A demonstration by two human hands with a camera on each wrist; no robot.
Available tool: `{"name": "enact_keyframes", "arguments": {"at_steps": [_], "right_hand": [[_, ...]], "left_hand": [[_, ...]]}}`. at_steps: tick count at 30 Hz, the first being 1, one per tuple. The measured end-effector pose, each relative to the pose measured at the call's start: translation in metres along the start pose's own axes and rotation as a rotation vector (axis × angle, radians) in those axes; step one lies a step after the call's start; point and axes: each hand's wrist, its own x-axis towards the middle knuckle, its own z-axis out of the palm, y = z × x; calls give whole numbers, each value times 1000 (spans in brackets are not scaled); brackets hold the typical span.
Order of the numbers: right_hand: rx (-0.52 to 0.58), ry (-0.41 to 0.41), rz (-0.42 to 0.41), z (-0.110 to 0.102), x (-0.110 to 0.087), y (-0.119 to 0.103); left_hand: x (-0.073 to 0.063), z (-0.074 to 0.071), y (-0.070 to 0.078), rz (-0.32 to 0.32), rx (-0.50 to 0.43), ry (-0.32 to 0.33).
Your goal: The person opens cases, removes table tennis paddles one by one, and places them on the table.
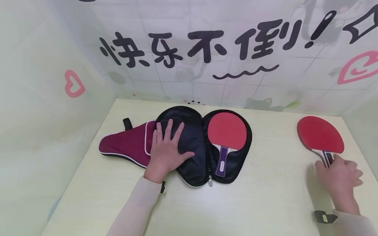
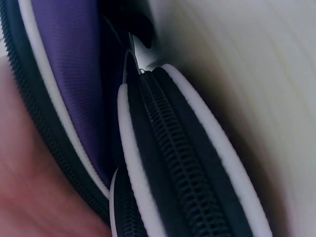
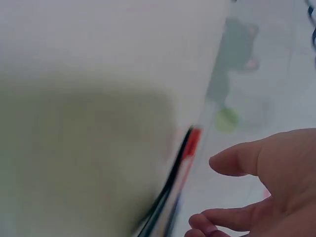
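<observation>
My left hand [image 1: 167,154] lies with fingers spread on the black inner side of an open paddle case [image 1: 193,157]. In its other half rests a red table tennis paddle [image 1: 226,131] with a purple handle. Partly beneath the flap is a maroon paddle case [image 1: 127,144] with white piping. The left wrist view shows the cases' zipper teeth [image 2: 182,163] close up, beside the hand. At the right, my right hand [image 1: 339,177] is over the handle of a second red paddle [image 1: 320,134]. Thumb and fingers stand apart, with nothing visible between them in the right wrist view.
A pale table [image 1: 274,196] carries everything. Behind it rises a white wall sheet [image 1: 189,75] with black lettering and pink hearts, and similar sheets flank both sides. A zipper pull [image 1: 210,181] hangs at the open case's near edge.
</observation>
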Motion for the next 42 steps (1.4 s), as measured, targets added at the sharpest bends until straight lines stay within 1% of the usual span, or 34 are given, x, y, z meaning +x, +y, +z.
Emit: {"name": "enact_keyframes", "arguments": {"at_steps": [1, 3, 4, 6, 7, 9, 11, 13, 16, 18, 20, 23, 27, 30, 34, 37, 39, 42], "right_hand": [[13, 23, -64, 3, -4, -8], [64, 80, -242, 12, -13, -24], [93, 95, -324, 18, -19, -34], [150, 88, -459, 29, -32, -56], [179, 68, -511, 35, -39, -68], [232, 7, -577, 45, -54, -90], [277, -60, -615, 54, -68, -109], [314, -115, -656, 65, -80, -124], [333, -159, -720, 83, -94, -140], [296, -166, -745, 92, -101, -148], [245, -145, -760, 99, -106, -153], [160, -100, -751, 105, -112, -158], [65, -71, -728, 110, -117, -164], [4, -47, -746, 116, -119, -167], [-29, 4, -790, 121, -121, -171], [-32, 30, -796, 123, -123, -172], [-33, 35, -789, 123, -124, -173], [-23, 14, -765, 123, -125, -175]], "left_hand": [[0, 1, 0, 1, 2, -2], [-1, 1, 0, 4, 3, -7], [-1, 2, 0, 6, 5, -9], [-2, 3, -1, 5, 9, -14], [-2, 4, -1, 3, 11, -17], [-3, 4, -1, 2, 5, -17], [-2, 5, -1, 4, -3, -13], [-2, 5, 0, 5, -9, -7], [-1, 5, 0, 7, -11, 3], [-1, 5, -1, 4, -9, 4], [-1, 6, -1, 4, -6, 5], [0, 5, 0, 11, -4, 8], [0, 5, 0, 18, -3, 19], [0, 5, -1, 13, 1, 25], [0, 5, -2, 14, 3, 30], [0, 4, -2, 19, 1, 31], [0, 4, -3, 20, -1, 30], [0, 5, -3, 17, 2, 29]]}}
